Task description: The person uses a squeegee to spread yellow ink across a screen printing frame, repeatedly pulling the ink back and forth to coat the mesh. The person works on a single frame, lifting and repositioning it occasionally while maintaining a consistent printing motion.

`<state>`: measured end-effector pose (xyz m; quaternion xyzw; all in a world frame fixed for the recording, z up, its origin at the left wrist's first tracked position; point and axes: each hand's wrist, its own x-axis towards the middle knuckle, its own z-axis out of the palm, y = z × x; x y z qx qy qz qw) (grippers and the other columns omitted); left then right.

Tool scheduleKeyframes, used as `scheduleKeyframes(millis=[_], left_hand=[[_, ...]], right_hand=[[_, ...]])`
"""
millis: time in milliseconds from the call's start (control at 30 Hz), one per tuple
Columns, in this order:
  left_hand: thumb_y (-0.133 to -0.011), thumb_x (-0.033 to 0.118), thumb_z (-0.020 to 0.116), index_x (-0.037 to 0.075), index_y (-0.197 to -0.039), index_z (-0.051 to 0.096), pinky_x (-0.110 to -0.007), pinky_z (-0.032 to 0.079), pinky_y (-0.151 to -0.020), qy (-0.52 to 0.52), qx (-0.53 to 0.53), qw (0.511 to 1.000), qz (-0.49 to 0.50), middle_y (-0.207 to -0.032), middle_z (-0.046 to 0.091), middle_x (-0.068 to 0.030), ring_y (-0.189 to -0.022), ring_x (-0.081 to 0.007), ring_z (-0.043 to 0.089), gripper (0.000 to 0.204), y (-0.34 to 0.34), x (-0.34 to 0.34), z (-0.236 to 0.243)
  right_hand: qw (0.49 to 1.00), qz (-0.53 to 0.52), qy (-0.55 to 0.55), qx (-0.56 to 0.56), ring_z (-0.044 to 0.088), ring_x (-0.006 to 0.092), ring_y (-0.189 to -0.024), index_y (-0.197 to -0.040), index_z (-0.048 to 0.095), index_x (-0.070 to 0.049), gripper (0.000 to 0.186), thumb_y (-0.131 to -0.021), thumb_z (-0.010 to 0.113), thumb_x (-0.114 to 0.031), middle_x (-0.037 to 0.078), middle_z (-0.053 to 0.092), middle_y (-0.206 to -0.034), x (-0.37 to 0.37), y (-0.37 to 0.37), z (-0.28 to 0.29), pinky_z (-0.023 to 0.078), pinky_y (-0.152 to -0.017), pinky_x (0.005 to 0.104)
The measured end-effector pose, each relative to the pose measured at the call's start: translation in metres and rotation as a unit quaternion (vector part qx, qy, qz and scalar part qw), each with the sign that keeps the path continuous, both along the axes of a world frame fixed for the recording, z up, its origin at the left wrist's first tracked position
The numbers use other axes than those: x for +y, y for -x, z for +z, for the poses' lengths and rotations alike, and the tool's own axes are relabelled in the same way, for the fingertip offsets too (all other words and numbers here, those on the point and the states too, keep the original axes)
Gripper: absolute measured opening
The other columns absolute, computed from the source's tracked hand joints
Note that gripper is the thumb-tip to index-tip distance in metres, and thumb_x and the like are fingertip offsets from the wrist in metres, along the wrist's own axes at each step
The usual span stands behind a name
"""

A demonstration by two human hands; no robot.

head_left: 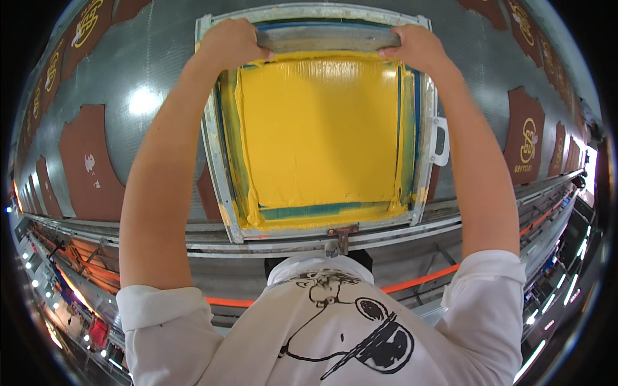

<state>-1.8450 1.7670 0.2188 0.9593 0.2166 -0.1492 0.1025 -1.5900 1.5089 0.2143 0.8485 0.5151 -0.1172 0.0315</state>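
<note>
A screen printing frame (212,161) with pale metal sides lies flat on the long grey table in front of me. Yellow ink (322,135) coats most of its mesh, with blue-green strips showing along the borders. Across the far end of the screen stands a squeegee (327,40), a wide greyish bar. My left hand (232,46) is closed round the squeegee's left end. Its right end is gripped by my right hand (421,48). The squeegee's lower edge meets the yellow ink; its blade is hidden from me.
Brown fabric pieces (93,167) lie along the table on the left, and more brown pieces (526,132) with yellow prints lie on the right. A white handle (440,141) juts from the frame's right side. Metal rails (270,248) and a small clamp (342,237) run along the near edge.
</note>
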Motion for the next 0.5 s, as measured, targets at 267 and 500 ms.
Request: scheduleKeyframes(millis=[267,500], left_hand=[[-0.077,0.059,0.077,0.009,-0.095,0.079,-0.045,0.057,-0.071,0.022,0.058,0.997,0.040,-0.076,0.072,-0.0119,-0.079,-0.0315,0.072,0.053,0.054,-0.066,0.010],[-0.080,0.053,0.077,0.018,-0.101,0.080,-0.043,0.057,-0.073,0.059,0.107,0.990,0.068,-0.080,0.074,-0.0087,-0.076,-0.0286,0.072,0.041,0.164,-0.192,0.016]], right_hand=[[0.999,-0.017,0.022,0.029,0.071,0.0337,-0.088,-0.107,0.075,-0.007,0.048,-0.081,0.078,-0.047,0.015,0.074,-0.091,-0.057,0.062,0.004,0.056,-0.076,0.0457],[0.997,0.005,-0.016,0.072,0.069,0.0341,-0.082,-0.088,0.070,-0.007,0.028,-0.077,0.079,-0.032,0.013,0.070,-0.082,-0.180,0.174,0.002,0.053,-0.074,0.0475]])
